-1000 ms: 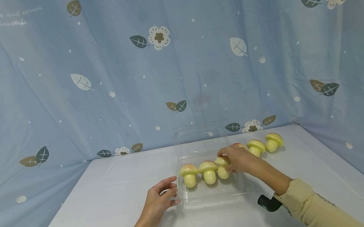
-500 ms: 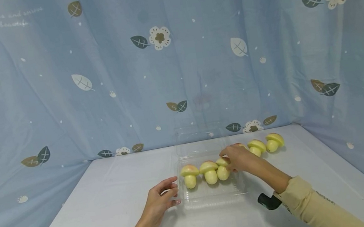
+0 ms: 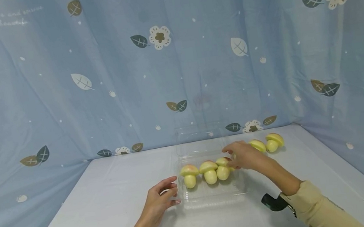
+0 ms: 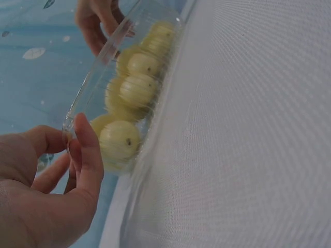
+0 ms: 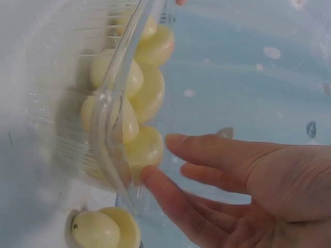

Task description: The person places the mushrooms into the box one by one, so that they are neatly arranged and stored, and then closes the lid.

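In the head view, a clear plastic container [image 3: 211, 194] sits on a white tabletop [image 3: 118, 180], its raised lid [image 3: 201, 138] at 12 o'clock. At least 3 pale yellow mushroom shapes [image 3: 209, 173] stand in a row inside. The left hand [image 3: 157, 200] is at the container's 9 o'clock, its fingers loosely bent with the tips at the wall. The right hand [image 3: 245, 157] is at 2 o'clock, fingers parted, just beside the row's rightmost mushroom [image 3: 223, 173]. Farther out at 2 o'clock, 2 loose mushrooms [image 3: 274, 142] show, 1 partly hidden by the right hand. A black device [image 3: 274, 202] lies at 4 o'clock, beside a beige sleeve [image 3: 321, 206].

In the left wrist view, the left hand reaches in from 8 o'clock, fingertips at the rim; the right hand shows at 11 o'clock.

In the right wrist view, the right hand enters from 4 o'clock, thumb and fingers spread around nothing; I cannot tell whether a fingertip touches the nearest mushroom. Another mushroom lies outside the container at 7 o'clock.
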Available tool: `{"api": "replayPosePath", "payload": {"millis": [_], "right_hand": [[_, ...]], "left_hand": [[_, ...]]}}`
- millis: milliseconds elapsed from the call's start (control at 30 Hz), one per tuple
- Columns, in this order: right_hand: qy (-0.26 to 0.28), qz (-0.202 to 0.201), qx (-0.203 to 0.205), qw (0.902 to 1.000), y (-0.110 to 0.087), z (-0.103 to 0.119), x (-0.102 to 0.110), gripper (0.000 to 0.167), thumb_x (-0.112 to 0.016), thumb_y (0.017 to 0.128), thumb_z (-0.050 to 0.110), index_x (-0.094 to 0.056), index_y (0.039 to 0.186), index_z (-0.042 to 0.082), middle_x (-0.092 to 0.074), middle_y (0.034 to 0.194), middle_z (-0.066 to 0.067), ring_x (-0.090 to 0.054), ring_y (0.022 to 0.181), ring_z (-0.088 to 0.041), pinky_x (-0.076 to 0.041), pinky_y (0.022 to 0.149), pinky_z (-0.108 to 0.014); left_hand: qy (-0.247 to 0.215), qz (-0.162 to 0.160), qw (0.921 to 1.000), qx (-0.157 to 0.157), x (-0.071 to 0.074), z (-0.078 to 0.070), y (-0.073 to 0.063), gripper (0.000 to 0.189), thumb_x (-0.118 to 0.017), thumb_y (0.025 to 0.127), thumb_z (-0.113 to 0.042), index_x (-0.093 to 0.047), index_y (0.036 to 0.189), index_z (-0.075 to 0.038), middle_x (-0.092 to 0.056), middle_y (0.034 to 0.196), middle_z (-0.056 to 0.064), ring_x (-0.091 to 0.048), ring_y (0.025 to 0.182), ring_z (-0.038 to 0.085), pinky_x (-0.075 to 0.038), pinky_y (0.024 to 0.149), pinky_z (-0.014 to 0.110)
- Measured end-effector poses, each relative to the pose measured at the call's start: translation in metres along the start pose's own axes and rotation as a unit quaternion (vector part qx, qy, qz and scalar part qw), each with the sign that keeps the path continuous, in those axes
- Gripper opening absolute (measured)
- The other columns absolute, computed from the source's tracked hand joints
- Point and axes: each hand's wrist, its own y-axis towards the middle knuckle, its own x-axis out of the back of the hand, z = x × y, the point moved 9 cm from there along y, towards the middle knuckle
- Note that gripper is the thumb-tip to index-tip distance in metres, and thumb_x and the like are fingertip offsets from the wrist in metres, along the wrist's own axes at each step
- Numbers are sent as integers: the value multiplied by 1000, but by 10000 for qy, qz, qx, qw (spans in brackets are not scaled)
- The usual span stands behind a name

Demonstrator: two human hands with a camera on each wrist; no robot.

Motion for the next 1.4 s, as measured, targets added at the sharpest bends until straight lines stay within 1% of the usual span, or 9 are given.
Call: {"api": "replayPosePath", "payload": {"millis": [67,200,267,467,700,900,1100,1267,1400], "right_hand": [[-31,-203,138,9997,-1,0,4,44,-74,87,16,-63,128,7,-65,120,-16,-64,69,-13,-54,62,-27],[-98,-630,493,9967,-4,0,13,37,-75,87,21,-66,121,10,-69,111,-12,-67,89,-22,-58,71,-33],[-80,-768,586,9953,-6,-2,17,34,-73,88,23,-67,120,11,-70,109,-12,-67,94,-25,-58,72,-35],[54,-1032,637,9926,-10,-13,26,31,-71,90,26,-67,118,12,-72,107,-10,-69,85,-19,-58,69,-34],[377,-1187,665,9900,-15,-30,34,29,-67,93,25,-67,117,10,-71,105,-12,-65,73,-15,-53,57,-26],[437,-1343,642,9879,-19,-48,42,31,-69,92,26,-67,117,7,-70,103,-14,-66,72,-17,-53,55,-25],[545,-1391,420,9879,-20,-70,47,36,-67,93,25,-64,123,5,-69,111,-21,-69,71,-19,-55,56,-27],[460,-1611,196,9857,-21,-89,55,39,-67,94,28,-63,126,7,-66,118,-24,-69,78,-22,-53,55,-27],[407,-1712,98,9843,-18,-101,58,42,-66,94,28,-61,129,6,-64,121,-26,-68,82,-25,-53,56,-28]], "left_hand": [[-16,-12,10000,-23,0,-1,0,46,-63,91,-1,-54,136,1,-53,109,9,-55,89,15,-61,70,27],[-28,-1,10000,-52,0,-2,0,46,-62,91,-1,-54,136,1,-53,109,9,-55,88,15,-61,69,27],[-28,8,10000,-62,0,-2,1,46,-63,91,-1,-54,136,1,-53,109,9,-55,88,16,-61,68,27],[-26,4,10000,-46,0,-2,1,46,-63,91,-2,-54,136,0,-53,110,9,-55,89,15,-61,69,27],[3,-22,10000,-28,1,-1,1,47,-65,89,-2,-55,135,0,-54,110,9,-55,89,15,-61,70,27],[23,-32,10000,-25,1,0,1,47,-65,90,-4,-55,135,0,-54,110,9,-55,89,15,-61,70,28],[2,-10,10000,15,0,1,1,47,-65,90,-3,-55,135,0,-54,109,9,-55,89,16,-61,70,27],[4,69,10000,41,-1,3,0,47,-64,91,-3,-53,137,0,-53,110,9,-55,90,16,-61,71,27],[22,26,10000,23,0,2,1,47,-63,91,-3,-54,137,0,-53,111,9,-55,90,16,-61,70,26]]}}
